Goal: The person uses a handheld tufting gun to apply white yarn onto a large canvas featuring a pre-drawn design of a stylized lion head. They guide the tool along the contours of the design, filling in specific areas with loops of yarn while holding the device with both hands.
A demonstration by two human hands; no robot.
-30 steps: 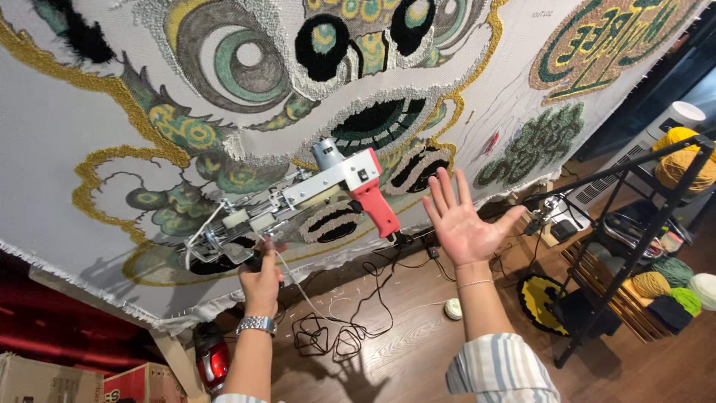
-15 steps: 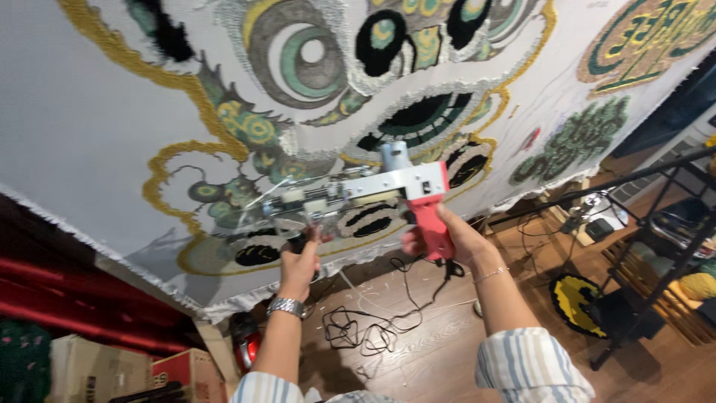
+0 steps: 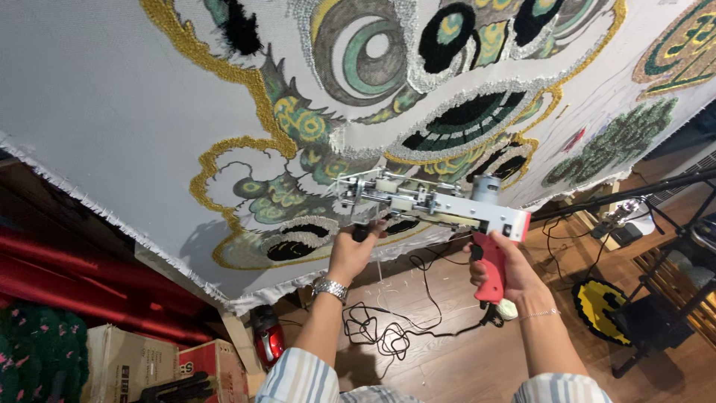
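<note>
1. While both hands hold the tufting gun [image 3: 436,205] at the cloth [image 3: 112,112], the right hand [image 3: 507,272] wraps its red grip at 4 o'clock.
2. Left hand [image 3: 354,250] fingers curl round the front handle.
3. Next, I think: push the tip in steady.

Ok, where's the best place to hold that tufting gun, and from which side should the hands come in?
Two-handed, from below. The tufting gun lies roughly level against the stretched cloth, with its red pistol grip hanging down at the rear: the right hand wraps it. The left hand takes the small front handle under the needle end, which probably steadies the nose.
</note>
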